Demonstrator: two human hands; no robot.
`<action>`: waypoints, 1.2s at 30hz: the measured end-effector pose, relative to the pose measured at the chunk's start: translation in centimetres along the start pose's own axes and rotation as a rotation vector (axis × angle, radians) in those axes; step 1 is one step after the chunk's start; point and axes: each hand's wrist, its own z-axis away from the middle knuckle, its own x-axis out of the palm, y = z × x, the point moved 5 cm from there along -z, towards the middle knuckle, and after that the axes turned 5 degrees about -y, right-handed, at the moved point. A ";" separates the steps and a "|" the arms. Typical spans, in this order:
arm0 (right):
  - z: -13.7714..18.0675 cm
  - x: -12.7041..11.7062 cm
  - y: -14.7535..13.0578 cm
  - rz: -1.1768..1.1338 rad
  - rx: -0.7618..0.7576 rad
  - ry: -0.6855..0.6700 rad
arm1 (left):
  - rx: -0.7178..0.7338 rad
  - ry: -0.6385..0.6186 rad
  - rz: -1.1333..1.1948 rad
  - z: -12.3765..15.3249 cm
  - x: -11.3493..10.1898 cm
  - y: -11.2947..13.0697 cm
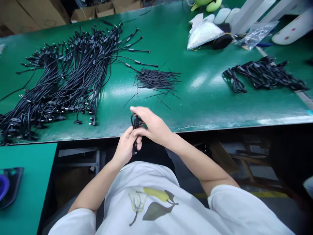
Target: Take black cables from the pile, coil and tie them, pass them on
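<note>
A folded black cable (pixel 137 122) is held between my two hands, just off the front edge of the green table. My left hand (pixel 126 147) is closed around its lower part, with a plug end poking out below the fingers. Curved over the top of the cable is my right hand (pixel 154 125), its thumb and fingers on either side of it. Beyond my hands lies a pile of thin black twist ties (pixel 157 79). To the left spreads a large heap of loose black cables (pixel 80 68) with plugs at both ends.
Bundled black cables (pixel 264 75) lie in a row on the right of the green table (pixel 202 107). At the back right are a white plastic bag (pixel 205 32) and a clear bag (pixel 256 34). Cardboard boxes (pixel 105 9) stand behind the table. A purple roll (pixel 3 186) sits lower left.
</note>
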 end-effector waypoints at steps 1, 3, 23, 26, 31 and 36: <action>-0.5 0.4 0.1 0.047 -0.042 -0.047 | -0.034 -0.025 0.005 0.1 0.2 -0.2; -1.0 0.8 0.5 0.142 -0.053 -0.069 | -0.086 -0.046 0.033 0.5 0.6 -0.5; 3.1 5.0 0.8 -0.604 0.293 -0.028 | 0.126 0.156 0.298 -1.5 -1.1 1.0; 3.4 6.5 0.5 -0.782 0.350 0.004 | 0.134 0.158 0.273 -1.6 -1.1 1.1; 3.1 8.1 0.6 -0.982 0.509 0.052 | 0.245 0.212 0.260 -1.4 -1.2 1.5; 2.7 8.3 -0.1 -0.912 0.465 0.080 | 0.292 0.277 0.272 -1.2 -1.0 2.1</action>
